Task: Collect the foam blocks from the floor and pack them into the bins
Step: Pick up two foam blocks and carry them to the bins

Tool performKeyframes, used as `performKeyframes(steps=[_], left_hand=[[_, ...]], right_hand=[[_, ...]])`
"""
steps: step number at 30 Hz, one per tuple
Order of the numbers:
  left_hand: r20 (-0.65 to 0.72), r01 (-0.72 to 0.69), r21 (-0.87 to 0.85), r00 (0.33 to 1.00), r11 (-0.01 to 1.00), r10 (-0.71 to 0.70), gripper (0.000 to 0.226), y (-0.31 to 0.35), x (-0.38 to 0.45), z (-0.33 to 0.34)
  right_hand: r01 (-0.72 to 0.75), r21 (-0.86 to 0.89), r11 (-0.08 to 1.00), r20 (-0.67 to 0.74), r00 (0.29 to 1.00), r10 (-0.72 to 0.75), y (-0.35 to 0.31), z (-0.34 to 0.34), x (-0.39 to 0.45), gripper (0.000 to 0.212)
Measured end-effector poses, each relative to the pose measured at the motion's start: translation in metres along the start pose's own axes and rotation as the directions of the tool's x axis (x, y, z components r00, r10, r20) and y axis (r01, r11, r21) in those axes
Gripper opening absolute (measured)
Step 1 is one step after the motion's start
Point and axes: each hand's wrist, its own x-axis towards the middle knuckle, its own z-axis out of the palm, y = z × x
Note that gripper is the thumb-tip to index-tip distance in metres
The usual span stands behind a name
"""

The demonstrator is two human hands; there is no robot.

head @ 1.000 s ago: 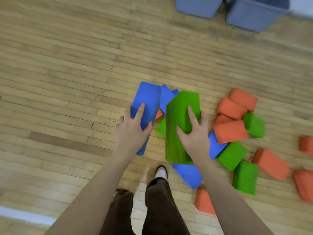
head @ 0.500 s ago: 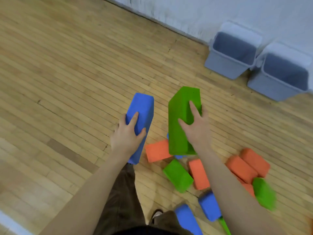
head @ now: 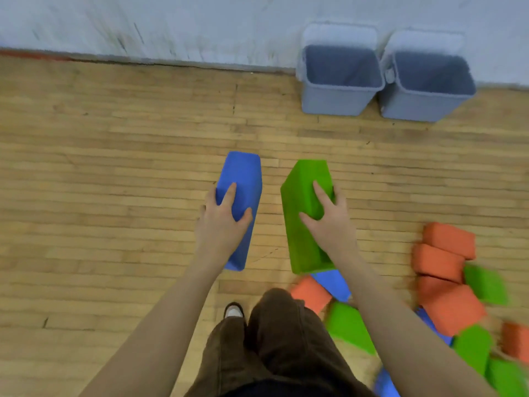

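Head view: the left hand [head: 221, 222] grasps the blue block [head: 242, 196] and the right hand [head: 329, 222] grasps the green block [head: 303, 213], both held above the floor [head: 114, 196]. The blocks are long, matte, with soft corners; the foam is probably light and a little squashy, so fingers [head: 229, 193] around the middle are enough. Two bins [head: 339, 103] stand at the wall; more blocks [head: 446, 308] lie on the right.

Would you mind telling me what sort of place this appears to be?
Probably a gym or activity hall: a strip-wood floor, a scuffed pale wall, and two grey bins standing against it.
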Motion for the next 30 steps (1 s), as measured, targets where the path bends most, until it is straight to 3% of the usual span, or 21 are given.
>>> performKeyframes(steps=[9, 16, 24, 30], left_hand=[[0.08, -0.176, 0.035, 0.982, 0.984, 0.173, 0.06, 0.087, 0.209, 0.025], [0.072, -0.116, -0.011, 0.991, 0.993, 0.117, 0.059, 0.172, 0.365, 0.031], [-0.001, 0.042, -0.012, 0.999, 0.999, -0.042, 0.06, 0.217, 0.516, 0.044], [0.023, 0.017, -0.022, 1.0, 1.0, -0.017, 0.06, 0.269, 0.666, 0.077]], right_hand=[[-0.247, 0.048, 0.968, -0.04, 0.968, 0.249, 0.018, -0.008, 0.164, 0.074], [-0.15, 0.022, 0.988, -0.038, 0.988, 0.151, -0.012, -0.06, 0.366, 0.075], [0.025, 0.014, 1.0, -0.045, 0.999, -0.024, -0.06, -0.101, 0.574, 0.073], [-0.005, -0.041, 0.999, -0.014, 1.0, 0.004, -0.064, -0.102, 0.725, 0.073]])
